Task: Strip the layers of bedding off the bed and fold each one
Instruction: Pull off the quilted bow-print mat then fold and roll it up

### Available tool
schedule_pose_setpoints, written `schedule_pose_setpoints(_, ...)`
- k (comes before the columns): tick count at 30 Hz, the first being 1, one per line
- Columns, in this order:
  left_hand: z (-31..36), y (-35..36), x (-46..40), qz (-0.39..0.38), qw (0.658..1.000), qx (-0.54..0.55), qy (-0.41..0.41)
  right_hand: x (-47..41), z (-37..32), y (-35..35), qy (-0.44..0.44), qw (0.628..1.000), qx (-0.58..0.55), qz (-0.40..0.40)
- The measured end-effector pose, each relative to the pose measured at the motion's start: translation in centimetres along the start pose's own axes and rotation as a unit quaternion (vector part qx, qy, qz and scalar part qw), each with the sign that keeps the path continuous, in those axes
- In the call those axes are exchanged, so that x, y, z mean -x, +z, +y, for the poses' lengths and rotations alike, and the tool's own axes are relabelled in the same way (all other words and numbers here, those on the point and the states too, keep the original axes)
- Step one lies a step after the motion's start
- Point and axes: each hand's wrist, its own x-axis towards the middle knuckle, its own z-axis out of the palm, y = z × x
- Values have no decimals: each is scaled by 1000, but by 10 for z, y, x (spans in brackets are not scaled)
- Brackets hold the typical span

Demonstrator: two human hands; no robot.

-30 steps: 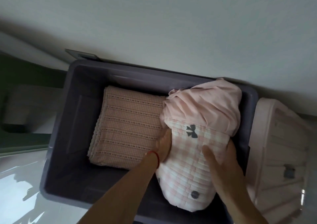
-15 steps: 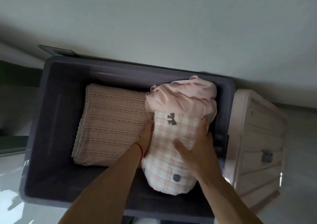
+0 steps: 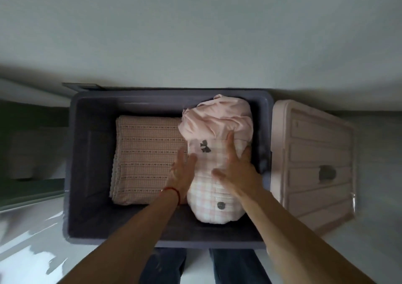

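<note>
The fingers of the right hand (image 3: 236, 175) are spread out flat and press on top of the pink checked bundle (image 3: 215, 164). The fingers of the left hand (image 3: 181, 172) are straight too and touch the bundle's left side; nothing is gripped. The bundle lies long-ways, its plain pink end pointing to the wall and its checked end toward the person. It sits in the right part of one grey bin (image 3: 87, 229). Just beside it, on the left, lies one folded pink blanket (image 3: 145, 153), flat. One pink lid (image 3: 315, 164) rests right of the bin.
</note>
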Motion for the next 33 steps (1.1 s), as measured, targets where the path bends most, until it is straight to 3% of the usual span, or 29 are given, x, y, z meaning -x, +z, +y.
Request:
schedule_pose_setpoints(2, 43, 9, 10, -44, 993, -68, 84, 17, 1, -16, -47, 998, 17, 36)
schedule_pose_setpoints(3, 59, 16, 9, -68, 985, -119, 101, 29, 4, -22, -86, 992, 18, 90)
schedule_pose_setpoints(5, 74, 29, 4, -90, 964, -239, 66, 55, 17, -33, -128, 967, 22, 219)
schedule_pose_setpoints(7, 83, 39, 8, -63, 957, -283, 33, 74, 42, -35, -87, 953, 28, 287)
schedule_pose_setpoints(9, 93, 48, 35, 35, 948, -309, 65, 84, 67, -30, 4, 966, 4, 259)
schedule_pose_setpoints(11, 94, 65, 67, 105, 928, -309, 182, 85, 84, -20, 77, 978, -39, 191)
schedule_pose_setpoints(13, 91, 88, 93, 29, 933, -261, 245, 82, 89, -14, 78, 979, -47, 182)
schedule_pose_setpoints(15, 90, 110, 103, -95, 952, -214, 194, 72, 87, -13, 108, 970, -106, 189)
schedule_pose_setpoints(17, 96, 128, 101, -125, 974, -158, 102, 66, 90, -11, 112, 968, -136, 178)
schedule_pose_setpoints(19, 103, 146, 100, -88, 984, -147, 53, 64, 104, -7, 82, 967, -163, 180)
schedule_pose_setpoints(22, 112, 166, 96, -18, 979, -197, 51, 60, 117, -13, 110, 938, -277, 177)
schedule_pose_setpoints(25, 117, 176, 104, 12, 975, -215, 53, 64, 123, -21, 88, 929, -316, 172)
schedule_pose_setpoints(28, 118, 172, 118, 42, 980, -181, 75, 84, 124, -26, 42, 906, -406, 114)
schedule_pose_setpoints(33, 124, 148, 151, 75, 988, -95, 97, 113, 107, -43, -14, 895, -435, 99)
